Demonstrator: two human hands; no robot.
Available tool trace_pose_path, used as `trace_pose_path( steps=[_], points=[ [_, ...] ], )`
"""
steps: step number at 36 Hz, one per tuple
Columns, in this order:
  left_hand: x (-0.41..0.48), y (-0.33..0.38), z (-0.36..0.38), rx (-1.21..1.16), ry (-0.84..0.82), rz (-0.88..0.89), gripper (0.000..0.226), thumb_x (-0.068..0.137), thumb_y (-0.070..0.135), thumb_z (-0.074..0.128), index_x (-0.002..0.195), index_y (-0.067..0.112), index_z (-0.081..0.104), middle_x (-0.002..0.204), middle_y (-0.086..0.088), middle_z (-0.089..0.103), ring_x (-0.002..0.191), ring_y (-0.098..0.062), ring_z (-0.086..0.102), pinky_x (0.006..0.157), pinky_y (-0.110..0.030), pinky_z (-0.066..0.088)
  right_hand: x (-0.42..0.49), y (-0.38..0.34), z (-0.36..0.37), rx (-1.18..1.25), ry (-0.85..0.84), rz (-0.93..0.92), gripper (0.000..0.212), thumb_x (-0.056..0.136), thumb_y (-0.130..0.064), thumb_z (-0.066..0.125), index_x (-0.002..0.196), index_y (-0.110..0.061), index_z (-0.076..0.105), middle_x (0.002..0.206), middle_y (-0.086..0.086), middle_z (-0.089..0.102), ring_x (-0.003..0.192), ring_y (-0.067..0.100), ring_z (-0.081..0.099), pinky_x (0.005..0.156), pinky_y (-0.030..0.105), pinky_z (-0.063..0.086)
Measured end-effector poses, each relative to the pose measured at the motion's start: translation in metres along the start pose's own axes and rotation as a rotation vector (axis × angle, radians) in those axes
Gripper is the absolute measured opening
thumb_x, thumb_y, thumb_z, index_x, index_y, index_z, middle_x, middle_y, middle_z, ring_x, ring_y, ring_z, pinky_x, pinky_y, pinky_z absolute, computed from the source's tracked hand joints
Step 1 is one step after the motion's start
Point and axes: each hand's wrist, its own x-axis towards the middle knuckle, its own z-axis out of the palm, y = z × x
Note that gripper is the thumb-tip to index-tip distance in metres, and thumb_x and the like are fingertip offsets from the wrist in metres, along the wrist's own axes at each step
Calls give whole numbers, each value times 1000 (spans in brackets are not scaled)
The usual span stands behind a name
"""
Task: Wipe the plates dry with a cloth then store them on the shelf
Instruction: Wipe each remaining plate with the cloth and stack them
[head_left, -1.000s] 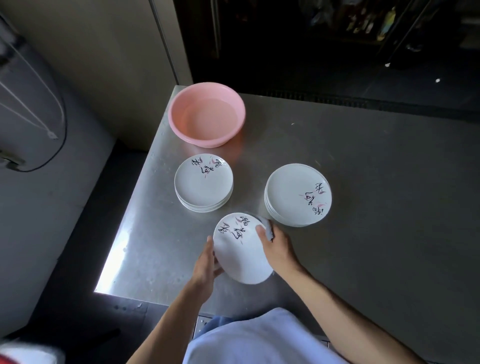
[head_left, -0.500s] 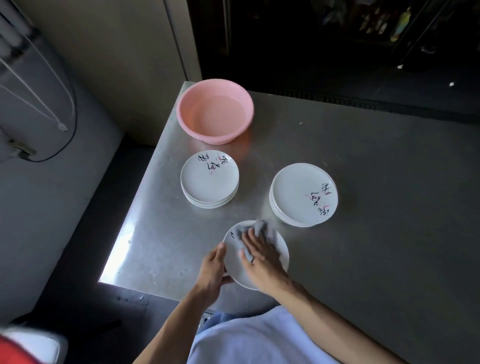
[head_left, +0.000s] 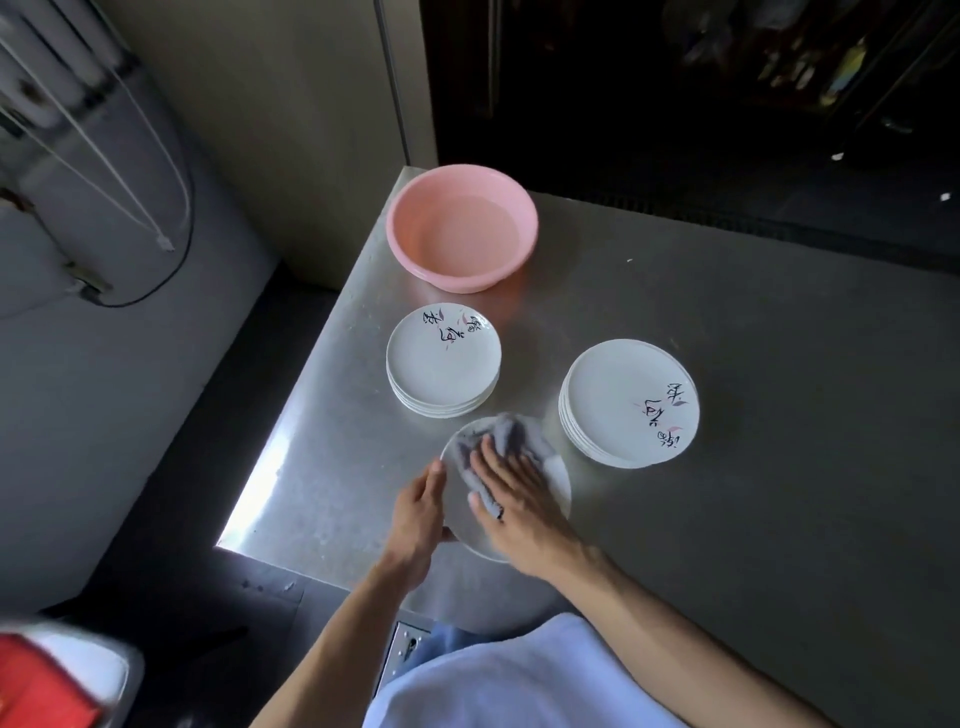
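One plate (head_left: 560, 478), mostly hidden: left hand (head_left: 418, 512) grips its rim, right hand (head_left: 511, 488), seemingly flat, presses cloth (head_left: 511, 434).

basin (head_left: 447, 278) at far-left corner of table (head_left: 753, 364). left plate stack (head_left: 443, 358) just near of it, right plate stack (head_left: 623, 402) off to the right. Nearest me, between the stacks: plate (head_left: 558, 473), cloth (head_left: 511, 434) on it under my right hand (head_left: 511, 486), left hand (head_left: 418, 512) on its left rim.

Brushed metal counter (head_left: 779, 364), matt grey with fine scuffs, glaring bright along the near left edge. Smooth pink plastic basin (head_left: 397, 234), faintly glossy. Smooth, lightly glossy white plates, ceramic or plastic unclear, in a left stack (head_left: 441, 364) and a right stack (head_left: 618, 400). Soft grey cloth (head_left: 511, 434), crumpled and matt, on the wiped plate (head_left: 558, 475).
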Motion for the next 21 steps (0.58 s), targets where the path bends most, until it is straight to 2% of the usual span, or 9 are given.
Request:
trace_pose_path(
  steps=[3, 6, 9, 12, 14, 15, 17, 19, 21],
  points=[
    [6, 10, -2, -55, 56, 35, 45, 112, 39, 39, 115, 7, 70, 105, -21, 76, 93, -36, 74, 70, -53, 64, -12, -1, -10, 20, -42, -234, 50, 106, -38, 37, 151, -16, 44, 161, -1, 33, 149, 14, 30, 124, 41, 20],
    [14, 26, -8, -93, 127, 87, 40, 112, 39, 37, 113, 15, 69, 110, -14, 76, 97, -31, 74, 75, -59, 63, -24, 12, -14, 77, 37, -246, 42, 106, -35, 44, 141, -15, 57, 157, -4, 41, 145, 10, 37, 120, 42, 28],
    [22, 45, -9, -52, 143, 166, 37, 112, 42, 35, 110, 26, 68, 111, -1, 72, 97, -19, 68, 78, -55, 62, -36, 27, -14, 155, 108, -146, 43, 106, -33, 44, 139, -9, 58, 153, -1, 47, 144, 11, 39, 117, 41, 34],
    [27, 59, -7, -23, 136, 210, 35, 113, 39, 33, 111, 30, 67, 106, 8, 72, 95, -12, 66, 68, -41, 62, -44, 30, -24, 256, 130, 23, 42, 105, -30, 44, 141, -13, 56, 151, -6, 49, 139, 2, 43, 111, 27, 41],
    [30, 66, -2, -28, 132, 229, 35, 113, 39, 33, 114, 29, 67, 109, 10, 70, 96, -11, 66, 61, -34, 60, -49, 26, -36, 370, 90, 188, 36, 105, -27, 45, 137, -19, 60, 136, -10, 61, 115, -14, 54, 90, 13, 50],
    [31, 67, 1, -38, 127, 237, 35, 113, 39, 33, 115, 29, 67, 111, 10, 69, 98, -11, 65, 60, -32, 60, -51, 25, -41, 410, 74, 277, 30, 105, -25, 47, 129, -20, 64, 117, -7, 69, 94, -15, 58, 77, 8, 48],
    [31, 71, 12, -72, 113, 239, 34, 113, 41, 34, 115, 31, 67, 117, 9, 68, 103, -11, 65, 60, -33, 61, -55, 31, -43, 423, 74, 415, 20, 103, -29, 49, 105, -27, 69, 83, -8, 69, 70, -5, 59, 69, 17, 47],
    [32, 72, 25, -107, 80, 229, 33, 112, 44, 37, 119, 35, 67, 126, 6, 67, 112, -15, 65, 66, -37, 63, -61, 39, -38, 410, 81, 474, 19, 101, -34, 50, 90, -31, 66, 75, -16, 66, 71, -2, 59, 73, 25, 48],
    [32, 75, 42, -108, 39, 226, 33, 111, 46, 39, 116, 37, 70, 131, 4, 67, 119, -22, 64, 70, -41, 64, -65, 43, -33, 400, 55, 505, 27, 99, -39, 50, 91, -19, 66, 79, -10, 69, 73, 3, 61, 76, 30, 52]
  ],
)
